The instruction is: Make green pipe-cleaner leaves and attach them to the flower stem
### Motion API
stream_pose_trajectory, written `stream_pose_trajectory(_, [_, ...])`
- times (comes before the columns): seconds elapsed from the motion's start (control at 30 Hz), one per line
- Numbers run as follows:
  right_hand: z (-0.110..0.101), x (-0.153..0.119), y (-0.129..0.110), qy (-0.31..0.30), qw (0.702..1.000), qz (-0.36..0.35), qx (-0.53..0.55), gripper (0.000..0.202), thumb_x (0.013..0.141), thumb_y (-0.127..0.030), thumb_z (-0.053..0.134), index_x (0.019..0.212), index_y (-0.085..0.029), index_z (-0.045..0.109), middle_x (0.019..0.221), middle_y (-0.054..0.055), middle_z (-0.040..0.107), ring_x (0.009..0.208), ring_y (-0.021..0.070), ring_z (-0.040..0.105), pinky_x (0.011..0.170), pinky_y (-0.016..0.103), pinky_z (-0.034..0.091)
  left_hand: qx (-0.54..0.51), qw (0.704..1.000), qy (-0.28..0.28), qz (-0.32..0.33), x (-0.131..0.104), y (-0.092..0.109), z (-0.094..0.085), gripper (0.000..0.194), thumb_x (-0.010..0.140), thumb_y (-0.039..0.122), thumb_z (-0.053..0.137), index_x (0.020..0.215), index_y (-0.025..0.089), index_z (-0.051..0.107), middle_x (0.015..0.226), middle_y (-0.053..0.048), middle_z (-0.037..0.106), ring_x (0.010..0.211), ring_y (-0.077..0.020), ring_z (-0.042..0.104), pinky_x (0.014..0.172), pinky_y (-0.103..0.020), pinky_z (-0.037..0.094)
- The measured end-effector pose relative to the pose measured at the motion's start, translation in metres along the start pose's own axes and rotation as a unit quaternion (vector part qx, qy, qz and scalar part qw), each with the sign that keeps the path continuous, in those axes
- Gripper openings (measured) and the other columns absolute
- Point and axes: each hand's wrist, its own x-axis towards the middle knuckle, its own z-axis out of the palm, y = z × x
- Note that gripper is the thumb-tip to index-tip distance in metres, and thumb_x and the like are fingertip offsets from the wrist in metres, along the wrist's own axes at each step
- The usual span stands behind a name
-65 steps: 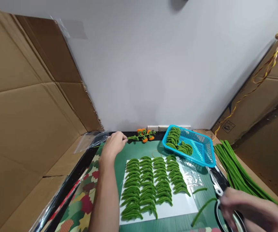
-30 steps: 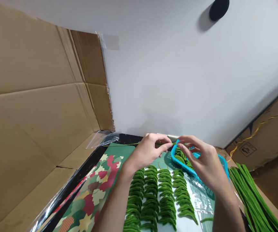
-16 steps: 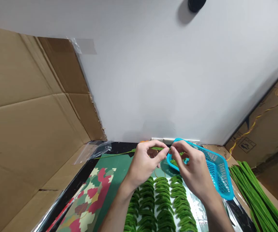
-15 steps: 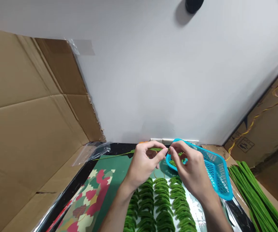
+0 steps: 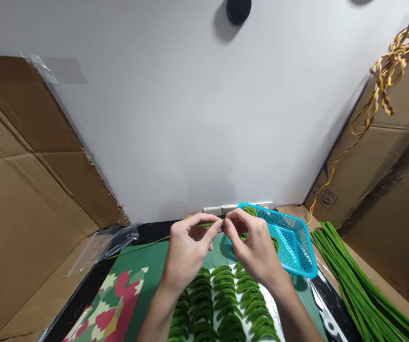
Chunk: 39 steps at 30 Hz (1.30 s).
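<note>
Above the middle of the mat, my left hand pinches a thin green fuzzy stem, whose free length trails out to the left. Close beside it, fingertips nearly touching, my right hand is pinched at the stem's right end. Below both hands, several columns of curved green fuzzy pieces lie on a white sheet. A blue plastic basket stands behind and right of my right hand, with some green pieces in it.
A bundle of long green stems lies at the right, near scissors. A camouflage-patterned sheet and clear plastic bag are at the left. Cardboard walls flank the white wall. A yellow cord hangs at right.
The view has turned to the right, so the scene sits further left and more of the cord and scissors shows. Both hands keep their pinch on the stem.
</note>
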Motion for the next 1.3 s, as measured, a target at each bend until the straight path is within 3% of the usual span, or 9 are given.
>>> stream_pose_trajectory(0.27, [-0.006, -0.002, -0.002, -0.044, 0.995, 0.024, 0.087, 0.027, 0.102, -0.03, 0.059, 0.08, -0.018, 0.07, 0.066, -0.002, 0.063, 0.056, 0.0096, 0.049, 0.052, 0.024, 0.035, -0.04, 0.998, -0.043, -0.024, 0.001, 0.007, -0.006, 0.019, 0.086, 0.033, 0.083, 0.084, 0.015, 0.079, 0.073, -0.003, 0.073, 0.049, -0.0095, 0.059, 0.048, -0.02, 0.048])
stream_pose_trajectory(0.43, [-0.008, 0.002, 0.005, -0.116, 0.955, 0.096, 0.254, 0.041, 0.096, -0.05, 0.069, 0.072, -0.017, 0.066, 0.059, -0.002, 0.058, 0.045, 0.0069, 0.037, 0.044, 0.023, 0.027, -0.081, 0.992, -0.083, -0.048, 0.005, 0.004, -0.008, 0.022, 0.082, 0.033, 0.087, 0.08, 0.014, 0.077, 0.069, -0.003, 0.071, 0.047, -0.0091, 0.057, 0.046, -0.019, 0.045])
stream_pose_trajectory(0.53, [-0.008, 0.005, 0.011, -0.12, 0.946, 0.107, 0.283, 0.042, 0.095, -0.054, 0.07, 0.076, -0.017, 0.067, 0.061, -0.002, 0.059, 0.044, 0.0069, 0.036, 0.044, 0.023, 0.028, -0.089, 0.991, -0.08, -0.056, 0.005, 0.002, -0.007, 0.022, 0.082, 0.034, 0.087, 0.081, 0.013, 0.078, 0.07, -0.003, 0.072, 0.048, -0.0091, 0.058, 0.046, -0.019, 0.045])
stream_pose_trajectory(0.8, [-0.003, 0.002, 0.007, -0.04, 0.994, 0.022, 0.104, 0.029, 0.106, -0.04, 0.058, 0.088, -0.019, 0.066, 0.079, 0.0, 0.067, 0.065, 0.0116, 0.054, 0.06, 0.023, 0.042, -0.083, 0.992, -0.067, -0.062, 0.003, 0.008, -0.007, 0.02, 0.087, 0.034, 0.082, 0.086, 0.014, 0.077, 0.073, -0.002, 0.073, 0.049, -0.0083, 0.06, 0.049, -0.018, 0.047])
stream_pose_trajectory(1.13, [0.006, 0.004, 0.01, 0.013, 0.995, 0.009, 0.1, 0.024, 0.102, -0.035, 0.062, 0.083, -0.02, 0.068, 0.075, 0.001, 0.07, 0.065, 0.0139, 0.061, 0.061, 0.025, 0.048, -0.065, 0.996, -0.035, -0.048, 0.003, 0.004, -0.003, 0.021, 0.084, 0.034, 0.085, 0.087, 0.014, 0.079, 0.072, -0.003, 0.073, 0.047, -0.0091, 0.059, 0.047, -0.019, 0.047])
stream_pose_trajectory(1.3, [0.004, 0.004, 0.006, 0.027, 0.999, 0.014, 0.015, 0.025, 0.099, -0.031, 0.062, 0.079, -0.02, 0.071, 0.068, 0.001, 0.07, 0.057, 0.0131, 0.058, 0.056, 0.026, 0.043, -0.042, 0.997, -0.031, -0.06, 0.001, 0.001, 0.001, 0.025, 0.085, 0.038, 0.083, 0.083, 0.015, 0.076, 0.069, -0.002, 0.071, 0.046, -0.0097, 0.059, 0.044, -0.018, 0.045])
